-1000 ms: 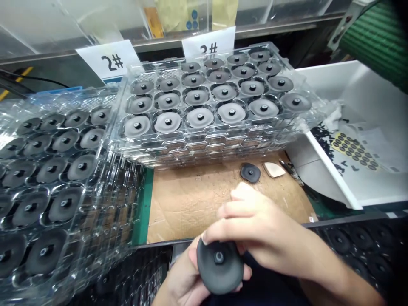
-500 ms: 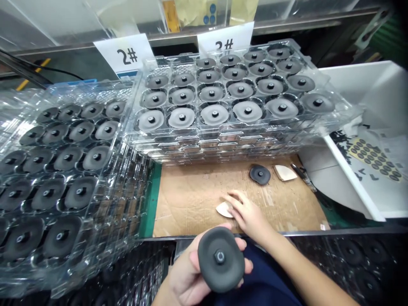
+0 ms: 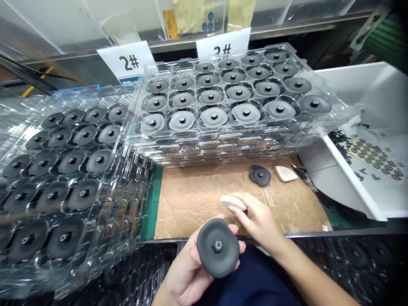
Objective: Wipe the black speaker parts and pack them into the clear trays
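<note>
My left hand [image 3: 188,272] grips a dark grey, rounded-square dished part [image 3: 218,259] by its edges, its small central stud facing up. Just beyond it, my right hand [image 3: 259,219] pinches a white, pointed pad [image 3: 233,201] between thumb and fingers, tilted above the cardboard [image 3: 188,199]. The pad and the part are apart. Farther back on the cardboard lie another dark dished part [image 3: 260,175] and a second cream pointed pad [image 3: 285,173].
A stack of clear trays [image 3: 219,142] filled with dark parts stands behind the cardboard; another tray stack [image 3: 117,191] rises at left. At right are a white bin [image 3: 353,178] with black bits and a sticker sheet [image 3: 376,157], and a dark pen-like tool [image 3: 304,177].
My right hand has lifted the white pad off the cardboard and tilted it. The left hand, still holding the dark part, has shifted slightly up.
</note>
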A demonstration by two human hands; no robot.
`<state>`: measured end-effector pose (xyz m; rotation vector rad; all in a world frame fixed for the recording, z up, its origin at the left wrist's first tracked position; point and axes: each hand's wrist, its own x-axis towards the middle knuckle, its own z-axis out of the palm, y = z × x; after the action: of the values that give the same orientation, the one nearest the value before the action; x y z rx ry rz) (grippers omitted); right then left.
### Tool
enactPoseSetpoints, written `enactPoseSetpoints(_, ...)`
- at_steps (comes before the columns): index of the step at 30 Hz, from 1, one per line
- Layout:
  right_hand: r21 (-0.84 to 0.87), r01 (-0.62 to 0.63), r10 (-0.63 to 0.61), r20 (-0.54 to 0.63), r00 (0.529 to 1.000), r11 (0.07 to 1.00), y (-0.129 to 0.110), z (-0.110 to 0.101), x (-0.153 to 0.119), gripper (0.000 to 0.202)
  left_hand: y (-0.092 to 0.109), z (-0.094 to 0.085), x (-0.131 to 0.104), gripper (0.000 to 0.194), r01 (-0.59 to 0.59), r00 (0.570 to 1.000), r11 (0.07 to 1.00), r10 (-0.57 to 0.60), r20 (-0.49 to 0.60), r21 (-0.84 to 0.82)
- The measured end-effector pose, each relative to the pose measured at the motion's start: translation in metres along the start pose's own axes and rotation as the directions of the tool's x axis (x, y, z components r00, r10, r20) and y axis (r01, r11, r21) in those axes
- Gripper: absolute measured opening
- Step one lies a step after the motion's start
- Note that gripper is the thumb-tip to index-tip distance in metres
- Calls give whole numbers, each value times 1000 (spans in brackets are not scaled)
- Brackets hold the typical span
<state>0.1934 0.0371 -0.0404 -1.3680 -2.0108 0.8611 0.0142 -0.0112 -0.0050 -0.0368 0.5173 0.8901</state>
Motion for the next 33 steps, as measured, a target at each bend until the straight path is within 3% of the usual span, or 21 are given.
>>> enactPoseSetpoints(2, 53, 48, -43, -98, 994, 997, -30, -28, 1, 35, 0, 1, 0, 54, -43, 998, 999, 44, -54, 32)
enactPoseSetpoints(3, 71, 157, -149, -100, 984, 985, -44, -39, 2, 36, 0, 2, 1, 51, -71, 994, 996, 75, -81, 56)
enactPoseSetpoints(4, 91, 320, -320, -12, 947, 943, -56, -47, 3, 38, -1, 4, 2, 44, -90, 990, 993, 98, -105, 77)
enactPoseSetpoints(5, 115, 412, -416, 17, 909, 904, -65, -52, 4, 35, -2, 6, 3, 39, -107, 985, 990, 119, -125, 96)
enactPoseSetpoints(7, 114, 468, -477, 68, 876, 876, -74, -54, 6, 28, -4, 12, 3, 39, -165, 972, 978, 183, -150, 125)
enactPoseSetpoints(11, -51, 310, -310, 23, 951, 949, -72, -46, 5, 32, -6, 21, -1, 54, -277, 939, 944, 305, -157, 177)
enactPoseSetpoints(13, 28, 385, -383, -62, 922, 922, -73, -42, 6, 30, -6, 20, -2, 53, -267, 946, 948, 292, -139, 175)
enactPoseSetpoints(15, 127, 420, -417, -54, 907, 898, -70, -39, 11, 27, -5, 16, -1, 52, -275, 943, 947, 300, -147, 169)
enactPoseSetpoints(18, 131, 181, -192, 79, 978, 975, -51, -32, 19, 22, -4, 6, -2, 52, -293, 924, 946, 316, -214, 136)
enactPoseSetpoints(21, 165, -91, 73, 111, 991, 982, -17, -15, 12, 20, -2, 0, -6, 48, -292, 929, 955, 297, -220, 56)
enactPoseSetpoints(25, 180, -175, 154, 127, 980, 968, 16, 11, -8, 21, 1, -3, -7, 49, -268, 938, 962, 273, -215, 54)
enactPoseSetpoints(27, 186, -190, 171, 113, 979, 964, 13, 10, -10, 20, 1, -4, -3, 53, -248, 942, 965, 260, -211, 81)
enactPoseSetpoints(30, 218, -176, 177, 14, 984, 960, -18, -11, -1, 21, -3, -1, 5, 57, -233, 944, 966, 253, -210, 116)
enactPoseSetpoints(31, 231, -130, 139, -26, 990, 964, -33, -18, 4, 22, -4, 1, 7, 56, -231, 942, 964, 256, -218, 135)
enactPoseSetpoints(33, 236, 93, -74, -89, 993, 967, -61, -29, 11, 26, -7, 6, 9, 53, -221, 935, 957, 262, -238, 187)
